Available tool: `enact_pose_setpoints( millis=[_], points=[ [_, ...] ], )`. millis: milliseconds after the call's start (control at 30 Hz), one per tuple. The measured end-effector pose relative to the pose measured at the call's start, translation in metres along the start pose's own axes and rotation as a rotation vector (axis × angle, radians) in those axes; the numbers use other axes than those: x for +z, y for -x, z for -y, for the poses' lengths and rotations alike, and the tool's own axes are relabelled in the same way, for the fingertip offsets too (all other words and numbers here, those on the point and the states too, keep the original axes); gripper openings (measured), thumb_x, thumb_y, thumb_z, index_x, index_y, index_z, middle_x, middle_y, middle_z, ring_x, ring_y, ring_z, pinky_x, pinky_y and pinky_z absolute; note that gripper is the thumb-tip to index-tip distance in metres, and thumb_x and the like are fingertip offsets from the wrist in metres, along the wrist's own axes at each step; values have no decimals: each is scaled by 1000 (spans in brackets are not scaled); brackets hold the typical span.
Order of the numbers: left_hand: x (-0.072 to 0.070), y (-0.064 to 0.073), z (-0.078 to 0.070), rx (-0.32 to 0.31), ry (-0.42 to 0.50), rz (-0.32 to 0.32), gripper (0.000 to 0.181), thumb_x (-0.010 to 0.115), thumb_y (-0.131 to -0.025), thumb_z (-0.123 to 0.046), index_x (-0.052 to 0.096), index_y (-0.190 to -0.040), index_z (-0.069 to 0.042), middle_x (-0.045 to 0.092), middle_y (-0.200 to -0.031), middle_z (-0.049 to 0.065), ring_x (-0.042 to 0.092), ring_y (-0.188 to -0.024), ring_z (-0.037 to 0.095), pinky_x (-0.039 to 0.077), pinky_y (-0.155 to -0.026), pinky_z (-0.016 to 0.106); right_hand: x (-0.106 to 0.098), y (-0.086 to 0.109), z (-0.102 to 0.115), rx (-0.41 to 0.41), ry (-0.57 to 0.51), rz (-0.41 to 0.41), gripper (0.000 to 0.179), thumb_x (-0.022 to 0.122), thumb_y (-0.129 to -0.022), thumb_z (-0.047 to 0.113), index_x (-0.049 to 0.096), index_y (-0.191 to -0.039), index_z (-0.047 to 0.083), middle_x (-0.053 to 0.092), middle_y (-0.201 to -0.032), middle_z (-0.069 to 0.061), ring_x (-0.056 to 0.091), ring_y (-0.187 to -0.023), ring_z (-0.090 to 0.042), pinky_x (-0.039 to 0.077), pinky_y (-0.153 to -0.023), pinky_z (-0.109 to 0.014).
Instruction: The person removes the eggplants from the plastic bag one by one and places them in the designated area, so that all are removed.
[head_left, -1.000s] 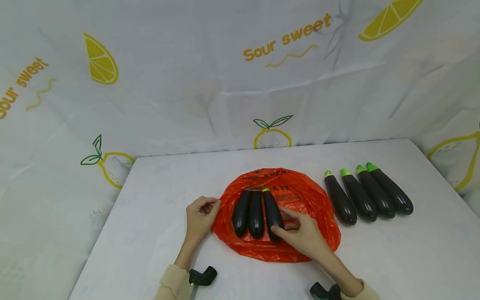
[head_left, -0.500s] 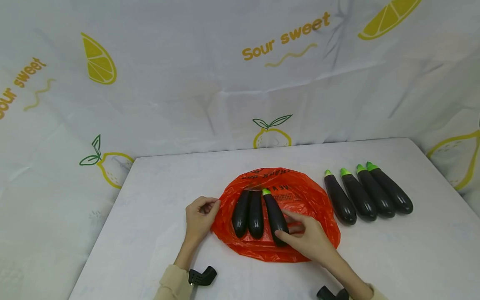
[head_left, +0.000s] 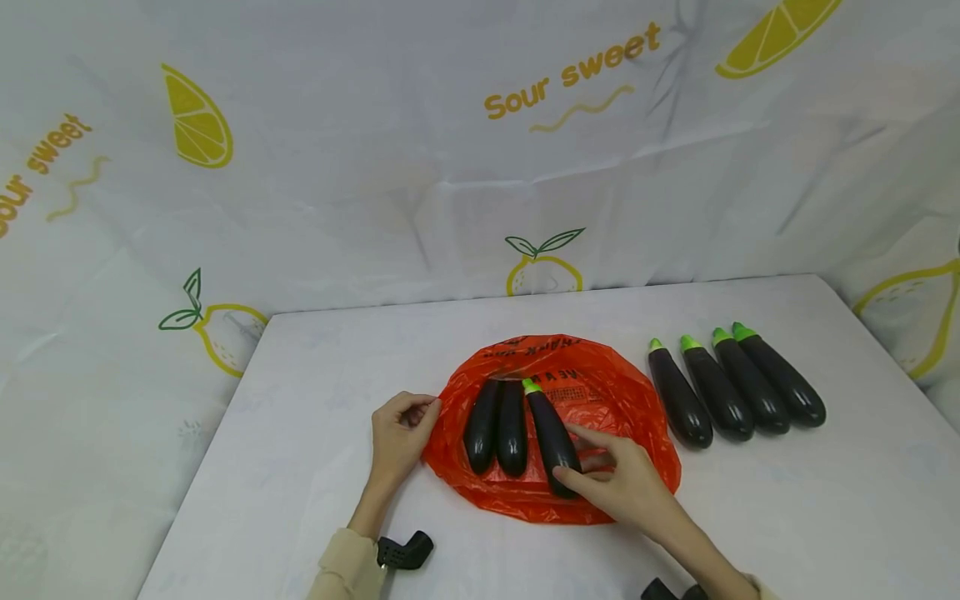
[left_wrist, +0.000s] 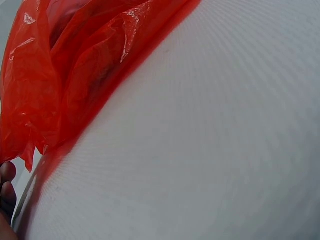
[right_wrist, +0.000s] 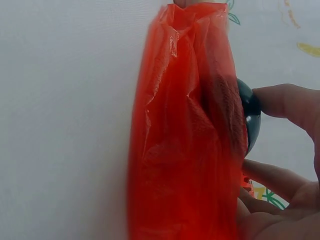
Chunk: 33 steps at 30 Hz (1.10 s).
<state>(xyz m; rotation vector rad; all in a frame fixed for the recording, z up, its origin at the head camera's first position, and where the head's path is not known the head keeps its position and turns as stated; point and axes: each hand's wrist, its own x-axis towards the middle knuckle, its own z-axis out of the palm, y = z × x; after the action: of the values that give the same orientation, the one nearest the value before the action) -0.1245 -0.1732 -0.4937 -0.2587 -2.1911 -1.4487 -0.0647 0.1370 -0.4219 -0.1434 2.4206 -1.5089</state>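
A red plastic bag [head_left: 600,379] lies spread with its mouth up, and two dark eggplants [head_left: 482,429] rest side by side in it. My left hand [head_left: 401,432] pinches the bag's left rim; in the left wrist view only its fingertips [left_wrist: 7,172] show at the edge, beside the red film. Between the thumb and fingers of my right hand [head_left: 628,483] is a third eggplant [head_left: 551,437], tilted, its green stem end pointing away. In the right wrist view, the bag's wall [right_wrist: 185,150] hides most of that eggplant [right_wrist: 251,112].
Several more eggplants [head_left: 716,396] lie in a slanted row right of the bag on the white table [head_left: 337,358]. Behind the table hangs a white cloth [head_left: 360,167] printed with lemons. A black wrist camera [head_left: 407,552] sits at the left sleeve.
My right hand has moved slightly right and toward me with its eggplant, widening the gap to the other two in the bag. The left hand has stayed at the rim.
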Motion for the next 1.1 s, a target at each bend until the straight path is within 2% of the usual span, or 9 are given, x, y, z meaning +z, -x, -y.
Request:
enact_pose_setpoints(
  millis=[267, 467, 633, 833, 933, 1100],
  points=[
    [0, -1, 1, -5, 1, 2, 10, 79, -84, 0, 79, -87, -9, 67, -70, 4, 52, -65, 8, 46, -59, 20, -2, 2, 0, 3, 15, 7, 65, 83, -84, 23, 59, -141, 2, 71, -118, -16, 69, -85, -14, 63, -75, -32],
    [2, 0, 0, -9, -19, -7, 10, 79, -82, 4, 78, -86, -5, 66, -69, 8, 51, -65, 7, 45, -58, 19, -4, 5, 2, 26, 1, 5, 64, 84, -84, 23, 60, -140, 4, 71, -119, -16, 70, -86, -16, 63, -76, -32],
    [2, -1, -14, -1, -25, -21, 8, 77, -81, 9, 76, -84, 1, 65, -68, 11, 49, -64, 6, 44, -58, 19, -6, 8, 4, 39, -5, 4, 64, 84, -84, 24, 60, -141, 6, 70, -121, -16, 70, -88, -16, 63, -77, -32],
    [0, -3, -26, 21, -27, -25, 8, 75, -83, 9, 76, -85, 1, 64, -68, 11, 49, -64, 6, 45, -58, 19, -11, 10, 2, 42, 13, -14, 64, 83, -85, 25, 60, -141, 7, 69, -125, -17, 70, -90, -16, 63, -78, -32],
    [1, -2, -23, 11, -29, -26, 9, 76, -82, 9, 76, -85, 0, 65, -68, 11, 49, -64, 6, 45, -57, 21, -15, 10, 1, 28, 24, -37, 63, 83, -85, 24, 60, -141, 6, 69, -126, -18, 70, -91, -17, 63, -78, -31],
    [3, 0, -5, -2, -41, -24, 10, 77, -81, 8, 77, -85, -2, 65, -68, 10, 49, -64, 6, 45, -57, 20, -26, 9, 0, -16, 62, -79, 62, 83, -86, 23, 60, -140, 5, 67, -128, -21, 68, -93, -20, 63, -79, -32]
  ],
)
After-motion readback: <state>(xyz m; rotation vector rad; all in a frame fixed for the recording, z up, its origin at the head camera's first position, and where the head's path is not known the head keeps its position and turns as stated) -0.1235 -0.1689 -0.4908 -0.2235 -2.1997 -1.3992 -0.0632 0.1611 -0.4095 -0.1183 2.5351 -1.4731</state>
